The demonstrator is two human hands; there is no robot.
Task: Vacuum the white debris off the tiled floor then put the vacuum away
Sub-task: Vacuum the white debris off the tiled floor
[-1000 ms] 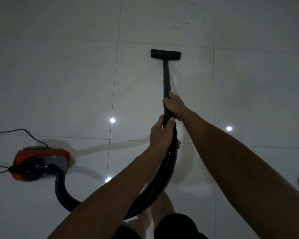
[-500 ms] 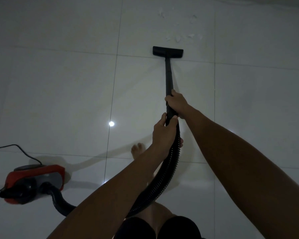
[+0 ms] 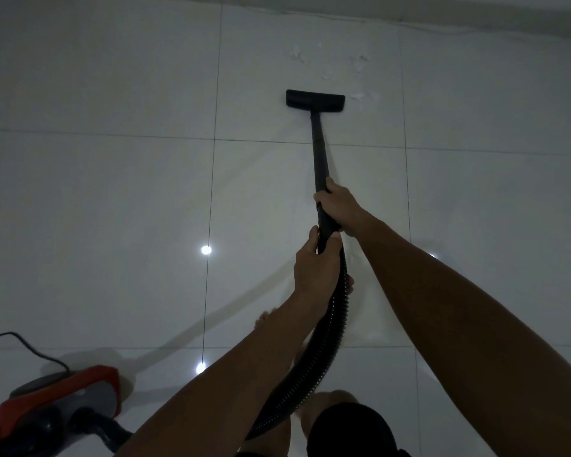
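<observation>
The vacuum wand (image 3: 320, 166) is held in both hands, and the fingers tell most of it. The right hand (image 3: 338, 206) sits further up the tube, fingers curled round it from the right, thumb lying along the top toward the floor head. The left hand (image 3: 317, 268) grips just below, where the rigid tube meets the ribbed hose (image 3: 330, 331) — thumb on the left side, fingers wrapped over the right, their tips showing past the hose. The two hands are close together, nearly touching.

From the hands the wand runs forward and slightly left to the black floor head (image 3: 315, 101), which lies flat on the tiled floor (image 3: 112, 192). White debris (image 3: 360, 97) lies just beside the head's right end, and more scraps are scattered beyond it, near the base of the far wall (image 3: 475, 14); in this dim light their exact number is hard to judge.

Behind the hands the hose drops in a curve between the forearms, passes the person's knees and dark shorts (image 3: 350, 430), and swings left to the red vacuum body (image 3: 60, 404) at the lower left corner. A black power cord (image 3: 23, 344) trails off from it to the left edge. A bare foot (image 3: 264, 316) peeks out beside the left forearm — toes only. Bright ceiling-light reflections (image 3: 206, 250) dot the glossy tiles.
</observation>
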